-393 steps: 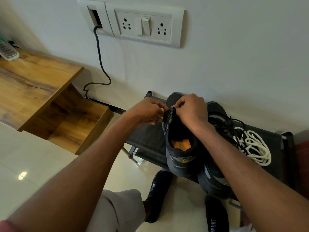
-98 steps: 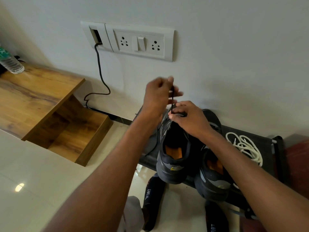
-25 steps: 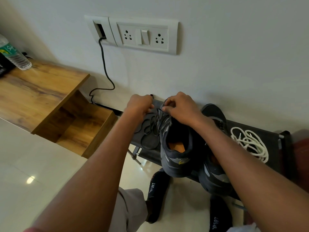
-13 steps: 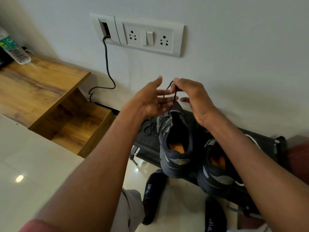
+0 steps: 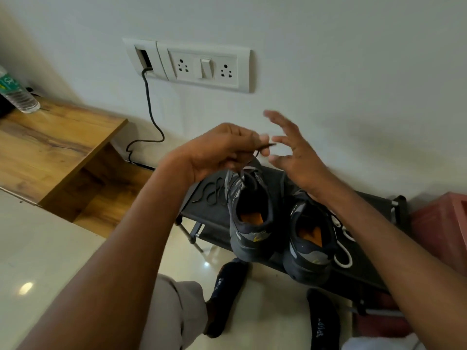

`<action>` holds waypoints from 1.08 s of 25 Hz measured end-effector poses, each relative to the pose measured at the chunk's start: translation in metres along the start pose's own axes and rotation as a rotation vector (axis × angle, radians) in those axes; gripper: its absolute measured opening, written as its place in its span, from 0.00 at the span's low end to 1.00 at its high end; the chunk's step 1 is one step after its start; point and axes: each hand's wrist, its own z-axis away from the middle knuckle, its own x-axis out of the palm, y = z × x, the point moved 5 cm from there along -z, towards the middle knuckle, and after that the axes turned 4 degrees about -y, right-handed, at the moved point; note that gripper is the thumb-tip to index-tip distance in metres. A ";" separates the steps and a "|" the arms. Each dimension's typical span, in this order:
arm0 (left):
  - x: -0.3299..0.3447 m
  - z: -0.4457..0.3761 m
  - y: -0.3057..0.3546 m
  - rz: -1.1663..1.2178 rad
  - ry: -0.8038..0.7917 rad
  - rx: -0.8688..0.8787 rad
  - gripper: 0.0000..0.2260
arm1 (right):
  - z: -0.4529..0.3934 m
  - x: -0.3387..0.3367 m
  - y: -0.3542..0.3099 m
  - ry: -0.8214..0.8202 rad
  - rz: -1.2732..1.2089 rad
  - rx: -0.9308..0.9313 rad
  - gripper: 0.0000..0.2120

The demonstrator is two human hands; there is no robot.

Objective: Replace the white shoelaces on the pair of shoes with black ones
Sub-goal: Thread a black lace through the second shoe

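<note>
Two hands meet at frame centre. Our left hand (image 5: pixel 217 152) pinches the black lace (image 5: pixel 264 147) above the left shoe (image 5: pixel 249 218); our right hand (image 5: pixel 294 152) is spread, fingers released.

Home room, shoe rack (image 5: pixel 366 271), wall sockets (image 5: pixel 203 68), tiled floor (image 5: pixel 45 251)

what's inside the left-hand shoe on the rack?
Inside the left shoe, an orange insole shows at the heel opening. Further toward the toe it is dark, covered by the upper, so nothing more can be seen.
</note>
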 end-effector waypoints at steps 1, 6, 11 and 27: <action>0.003 0.001 -0.005 -0.014 -0.060 -0.033 0.13 | 0.000 0.003 -0.002 -0.046 0.028 -0.045 0.28; -0.058 0.013 -0.037 -0.251 0.394 -0.163 0.13 | -0.006 -0.014 0.016 -0.045 -0.132 0.101 0.08; -0.102 0.027 -0.102 -0.931 0.379 -0.612 0.08 | -0.007 -0.029 0.035 0.065 -0.192 0.134 0.10; -0.029 -0.009 -0.064 -0.678 0.348 -0.246 0.07 | -0.026 -0.012 0.042 0.111 0.017 0.201 0.03</action>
